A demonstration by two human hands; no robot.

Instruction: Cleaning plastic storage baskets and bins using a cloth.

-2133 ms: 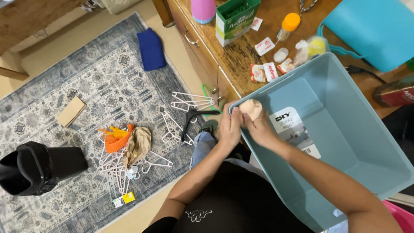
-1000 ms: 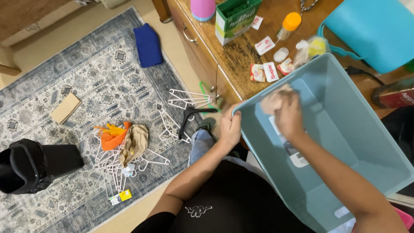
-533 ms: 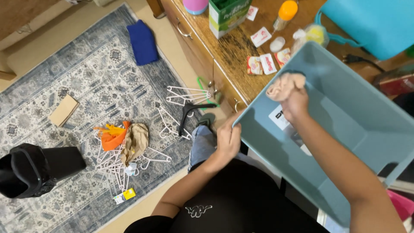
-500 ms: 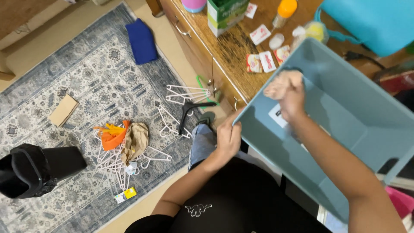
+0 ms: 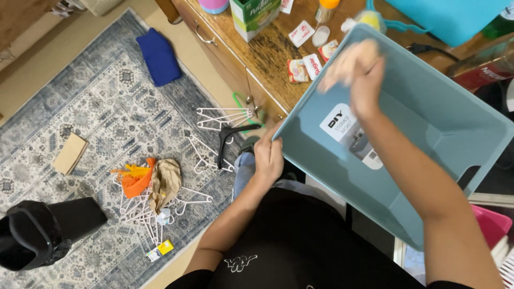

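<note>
Since half a second ago, the right hand (image 5: 369, 80) is carrying its crumpled pale cloth (image 5: 348, 61) higher along the teal bin (image 5: 428, 123) wall, fingers pinching it. Left hand (image 5: 269, 156) fingers are curling over the bin's near corner, beside the wooden desk (image 5: 267, 53).

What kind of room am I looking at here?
Probably a bedroom or living space at home: a patterned rug strewn with clothes hangers, a wooden dresser with small packets, and a teal storage bin being wiped.
</note>
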